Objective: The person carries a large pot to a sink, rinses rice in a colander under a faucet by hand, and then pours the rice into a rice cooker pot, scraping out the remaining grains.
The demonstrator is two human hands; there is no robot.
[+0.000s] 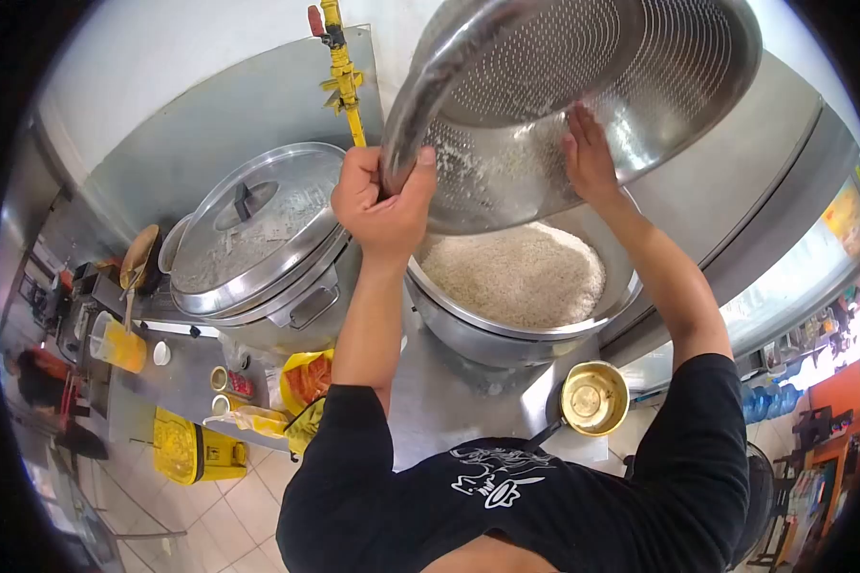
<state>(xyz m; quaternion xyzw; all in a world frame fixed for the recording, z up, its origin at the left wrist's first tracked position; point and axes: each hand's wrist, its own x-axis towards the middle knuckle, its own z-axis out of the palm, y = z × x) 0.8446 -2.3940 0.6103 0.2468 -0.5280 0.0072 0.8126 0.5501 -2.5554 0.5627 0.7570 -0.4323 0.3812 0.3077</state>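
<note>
A large metal colander [678,124] is tilted on its side above a wide metal pot [506,349]. My left hand [382,201] is wrapped round the colander's rim at its left side. Inside the colander, my right hand [591,153] lies against the inner wall with its fingers stretched out. White grains cling to the perforated wall between the two hands. The pot below holds a heap of rice [516,272], higher toward the right.
A lidded steel pot [248,229] stands left, under a yellow pipe [344,76]. A small brass-coloured pan [594,397] sits at the near right edge of the metal table [440,411]. Jars, bags and an orange-filled jug [119,346] are left. A person is at far left.
</note>
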